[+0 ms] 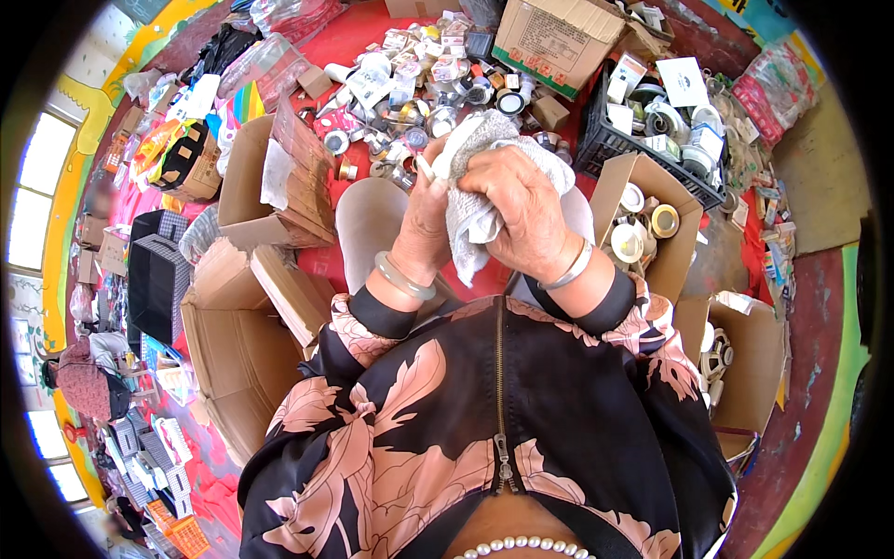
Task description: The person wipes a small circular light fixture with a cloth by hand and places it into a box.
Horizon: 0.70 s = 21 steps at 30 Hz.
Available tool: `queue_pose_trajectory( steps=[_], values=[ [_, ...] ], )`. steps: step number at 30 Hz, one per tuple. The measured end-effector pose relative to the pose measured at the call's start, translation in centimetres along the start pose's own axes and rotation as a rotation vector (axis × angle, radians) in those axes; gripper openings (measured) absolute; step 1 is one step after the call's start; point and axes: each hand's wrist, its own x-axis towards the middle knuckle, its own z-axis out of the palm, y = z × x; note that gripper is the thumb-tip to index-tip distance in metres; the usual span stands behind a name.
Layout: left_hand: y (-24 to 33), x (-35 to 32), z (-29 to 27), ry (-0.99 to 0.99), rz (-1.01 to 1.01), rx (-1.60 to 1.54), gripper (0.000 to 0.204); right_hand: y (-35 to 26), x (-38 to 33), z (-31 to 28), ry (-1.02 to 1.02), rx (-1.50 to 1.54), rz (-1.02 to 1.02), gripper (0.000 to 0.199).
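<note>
Grey cloth [466, 224], clamped in right fingers [503, 175], partly hides left fingers [432, 190]; grip there unclear.

Person in floral jacket [577, 410], hands raised | right hand [526, 200] bunching grey-white cloth [468, 228]; left hand [426, 219] against it, grip partly hidden from me | beyond: heap of small fittings [419, 98] on red floor covering | right: loaded black crate [643, 174], carton [684, 265] of round pieces | left: open brown box [247, 349]
</note>
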Motion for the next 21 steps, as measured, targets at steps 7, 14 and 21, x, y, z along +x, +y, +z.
queue_pose_trajectory(
  steps=[7, 14, 21],
  values=[
    [-0.9, 0.9, 0.1, -0.068, 0.031, -0.097, 0.085, 2.9, -0.3, 0.6, 0.151, -0.303, 0.193, 0.033],
    [0.0, 0.7, -1.5, 0.058, -0.012, -0.106, 0.081, 0.2, -2.1, 0.7, -0.021, -0.183, 0.119, 0.029],
    [-1.1, 0.6, -1.0, -0.061, -0.08, -0.14, 0.081, 1.6, 1.1, 0.5, 0.101, -0.198, -0.03, 0.032]
  ],
)
